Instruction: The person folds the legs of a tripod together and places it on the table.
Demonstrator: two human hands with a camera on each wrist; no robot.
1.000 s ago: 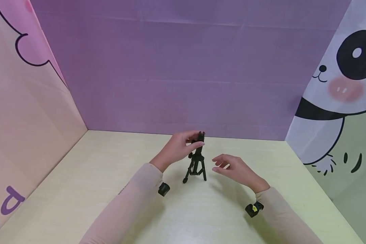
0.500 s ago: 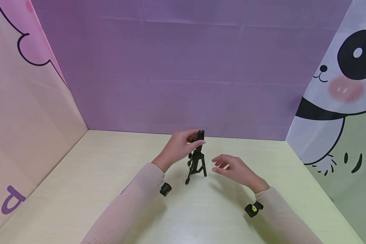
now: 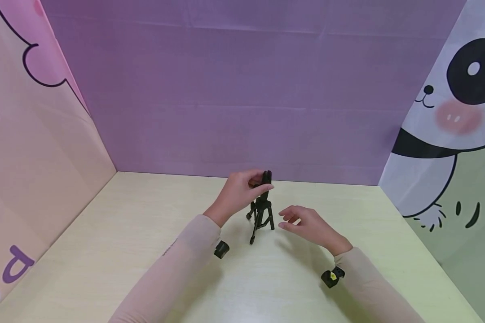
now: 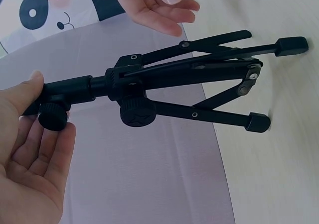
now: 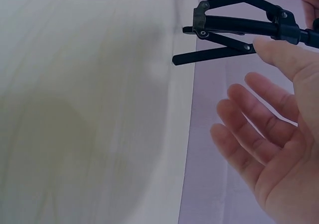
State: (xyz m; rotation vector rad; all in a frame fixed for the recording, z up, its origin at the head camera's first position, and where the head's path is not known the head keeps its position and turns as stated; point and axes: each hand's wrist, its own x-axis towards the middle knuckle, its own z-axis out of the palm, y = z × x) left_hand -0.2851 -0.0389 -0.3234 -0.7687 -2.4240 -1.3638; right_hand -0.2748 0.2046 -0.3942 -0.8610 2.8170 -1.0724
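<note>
A small black tripod (image 3: pixel 262 206) stands upright on the table with its legs spread. My left hand (image 3: pixel 240 190) grips its upper column between thumb and fingers. In the left wrist view the thumb lies along the column (image 4: pixel 75 88), and the fingers pass behind a round knob (image 4: pixel 53 116). A larger knob (image 4: pixel 138 112) sits where the legs join. My right hand (image 3: pixel 305 224) hovers just right of the tripod, its fingers loosely bent around nothing. The right wrist view shows that palm (image 5: pixel 284 159) bare, with the thumb overlapping a tripod leg (image 5: pixel 214 56).
The pale wooden tabletop (image 3: pixel 145 215) meets a purple back wall (image 3: pixel 242 98) close behind the tripod. A pinkish panel (image 3: pixel 36 157) stands at left and a panda-print panel (image 3: pixel 440 179) at right. Black cameras sit on both wrists.
The tripod has turned about its upright axis in my left hand, its front leg swinging rightward. My left hand has shifted slightly right; my right hand has edged a little left.
</note>
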